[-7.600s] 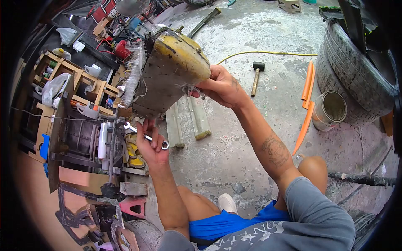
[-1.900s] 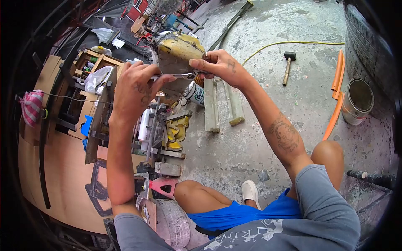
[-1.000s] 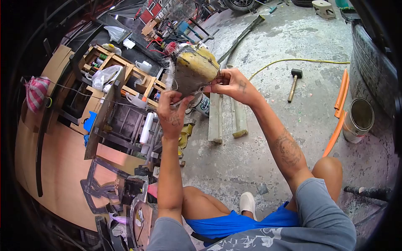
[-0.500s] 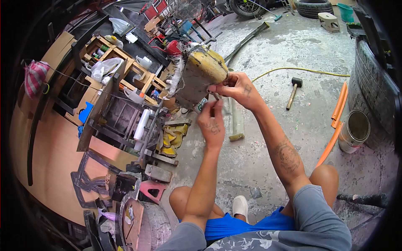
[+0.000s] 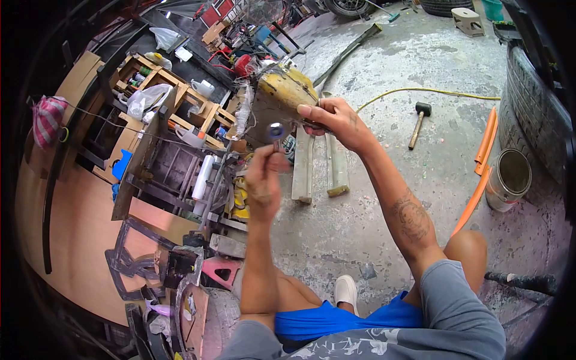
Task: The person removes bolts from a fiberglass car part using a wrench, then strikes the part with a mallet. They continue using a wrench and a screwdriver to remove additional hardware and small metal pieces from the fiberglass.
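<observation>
My left hand (image 5: 264,174) is raised in front of my body, its fingers closed round a wrench (image 5: 275,132) with a round metal head pointing up. The hand is a little blurred. My right hand (image 5: 339,123) is at the right edge of a worn, yellow-topped metal part (image 5: 288,84), thumb pointing left and fingers curled. What it pinches there, if anything, is hidden behind the fingers. The grey lower face of the metal part is towards me, behind the wrench head. Two long pale blocks (image 5: 303,174) lie on the floor below it.
A rubber mallet (image 5: 422,114) lies on the floor to the right, near a yellow hose (image 5: 414,90). Farther right are orange strips (image 5: 486,144), an open metal can (image 5: 509,180) and a large tyre (image 5: 531,114). A wooden shelf (image 5: 165,78) with bottles stands left.
My left hand has drawn back left from the metal part, and the wrench now shows clearly. My right hand has stayed by the part's edge, shifting slightly left.
</observation>
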Motion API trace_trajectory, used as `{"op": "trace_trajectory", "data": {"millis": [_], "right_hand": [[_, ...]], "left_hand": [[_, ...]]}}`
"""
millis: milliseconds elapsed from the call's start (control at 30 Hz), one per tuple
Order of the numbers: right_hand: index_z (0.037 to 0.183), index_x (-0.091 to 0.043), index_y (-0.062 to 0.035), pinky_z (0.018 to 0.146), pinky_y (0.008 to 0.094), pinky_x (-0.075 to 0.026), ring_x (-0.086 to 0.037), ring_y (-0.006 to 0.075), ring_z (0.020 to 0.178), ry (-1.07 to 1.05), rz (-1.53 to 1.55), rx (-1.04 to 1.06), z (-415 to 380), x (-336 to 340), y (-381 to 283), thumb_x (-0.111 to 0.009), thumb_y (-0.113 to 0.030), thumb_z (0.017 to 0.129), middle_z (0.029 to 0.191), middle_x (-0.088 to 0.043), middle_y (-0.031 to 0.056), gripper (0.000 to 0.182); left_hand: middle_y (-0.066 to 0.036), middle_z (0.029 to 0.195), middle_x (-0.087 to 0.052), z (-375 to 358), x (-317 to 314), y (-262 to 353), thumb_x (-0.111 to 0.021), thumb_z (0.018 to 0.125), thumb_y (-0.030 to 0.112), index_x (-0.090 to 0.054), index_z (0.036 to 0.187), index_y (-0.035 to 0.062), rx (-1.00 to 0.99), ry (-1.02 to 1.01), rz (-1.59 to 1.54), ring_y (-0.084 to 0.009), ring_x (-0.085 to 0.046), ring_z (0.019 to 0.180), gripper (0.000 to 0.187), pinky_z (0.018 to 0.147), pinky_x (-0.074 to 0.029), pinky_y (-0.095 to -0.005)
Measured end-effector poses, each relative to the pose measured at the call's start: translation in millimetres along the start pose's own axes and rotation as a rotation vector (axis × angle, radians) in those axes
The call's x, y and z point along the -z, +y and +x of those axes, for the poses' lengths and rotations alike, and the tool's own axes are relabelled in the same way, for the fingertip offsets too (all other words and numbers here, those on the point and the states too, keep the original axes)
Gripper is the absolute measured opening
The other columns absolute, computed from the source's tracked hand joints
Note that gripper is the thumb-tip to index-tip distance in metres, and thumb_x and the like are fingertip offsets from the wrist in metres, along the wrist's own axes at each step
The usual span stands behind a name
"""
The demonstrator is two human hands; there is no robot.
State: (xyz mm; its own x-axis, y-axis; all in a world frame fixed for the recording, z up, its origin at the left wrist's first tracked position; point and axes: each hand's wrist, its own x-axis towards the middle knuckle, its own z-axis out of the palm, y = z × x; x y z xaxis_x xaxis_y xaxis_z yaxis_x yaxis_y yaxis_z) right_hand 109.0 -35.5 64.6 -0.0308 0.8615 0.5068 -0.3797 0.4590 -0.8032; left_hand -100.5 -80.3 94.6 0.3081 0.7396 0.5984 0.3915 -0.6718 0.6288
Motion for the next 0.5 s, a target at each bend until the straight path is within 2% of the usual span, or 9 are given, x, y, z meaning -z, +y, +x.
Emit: {"op": "trace_trajectory", "data": {"millis": [33,100,133,200,300,433,500], "right_hand": [[0.084,-0.065,0.0016,0.061,0.0204,-0.044,-0.056,0.0059,0.067,0.002,-0.011,0.001,0.5,-0.2,1.9,-0.068,-0.043,0.087,0.074,-0.062,0.0021,0.045],[0.083,-0.066,0.0019,0.060,0.0207,-0.045,-0.058,0.0067,0.066,0.010,-0.002,0.014,0.1,-1.9,0.8,-0.070,-0.049,0.083,0.073,-0.062,0.0022,0.051],[0.082,-0.067,0.0021,0.059,0.0209,-0.046,-0.059,0.0076,0.066,0.015,-0.004,0.033,0.5,-1.8,-0.2,-0.073,-0.054,0.079,0.072,-0.062,0.0022,0.057],[0.083,-0.067,0.0023,0.059,0.0208,-0.046,-0.059,0.0076,0.066,0.018,0.001,0.029,1.0,-1.7,0.3,-0.073,-0.055,0.078,0.072,-0.062,0.0022,0.057],[0.083,-0.067,0.0025,0.059,0.0208,-0.046,-0.059,0.0076,0.065,0.024,-0.007,0.027,1.5,-3.2,-0.3,-0.073,-0.056,0.078,0.072,-0.062,0.0023,0.059],[0.082,-0.067,0.0016,0.058,0.0210,-0.046,-0.059,0.0074,0.065,0.015,-0.014,0.042,2.8,-2.1,0.7,-0.072,-0.056,0.079,0.071,-0.062,0.0023,0.058],[0.082,-0.067,0.0012,0.057,0.0211,-0.045,-0.058,0.0074,0.064,0.012,-0.008,0.045,3.4,-1.0,1.7,-0.072,-0.055,0.080,0.070,-0.061,0.0021,0.057]], "left_hand": [[-0.006,0.086,-0.063,7.4,16.0,7.2,-0.054,0.099,0.013,-0.060,0.100,0.0037,0.006,-0.006,0.004,-0.0162,-0.058,0.081,0.011,0.078,-0.045,-0.0295],[-0.008,0.084,-0.061,29.8,41.9,21.1,-0.059,0.093,0.009,-0.062,0.097,0.0030,-0.321,-0.215,0.590,-0.0240,-0.058,0.080,0.008,0.077,-0.043,-0.0339],[-0.008,0.084,-0.061,38.3,46.9,29.6,-0.059,0.093,0.009,-0.062,0.097,0.0030,-0.320,-0.218,0.591,-0.0240,-0.058,0.080,0.008,0.077,-0.043,-0.0339],[-0.011,0.085,-0.061,54.0,52.7,46.9,-0.064,0.086,0.008,-0.065,0.090,0.0011,-0.568,-0.301,0.858,-0.0268,-0.058,0.078,0.008,0.073,-0.044,-0.0346],[-0.010,0.086,-0.062,76.6,54.3,66.0,-0.065,0.085,0.007,-0.066,0.091,0.0035,-0.669,-0.387,0.954,-0.0292,-0.057,0.080,0.007,0.075,-0.043,-0.0376],[-0.007,0.082,-0.061,95.7,51.7,87.3,-0.066,0.083,0.011,-0.066,0.088,0.0060,-0.769,-0.379,1.042,-0.0261,-0.058,0.082,0.007,0.078,-0.041,-0.0371],[-0.009,0.082,-0.062,94.9,53.1,75.9,-0.065,0.085,0.011,-0.065,0.088,0.0052,-0.787,-0.398,1.011,-0.0284,-0.059,0.079,0.006,0.074,-0.044,-0.0374]]}}
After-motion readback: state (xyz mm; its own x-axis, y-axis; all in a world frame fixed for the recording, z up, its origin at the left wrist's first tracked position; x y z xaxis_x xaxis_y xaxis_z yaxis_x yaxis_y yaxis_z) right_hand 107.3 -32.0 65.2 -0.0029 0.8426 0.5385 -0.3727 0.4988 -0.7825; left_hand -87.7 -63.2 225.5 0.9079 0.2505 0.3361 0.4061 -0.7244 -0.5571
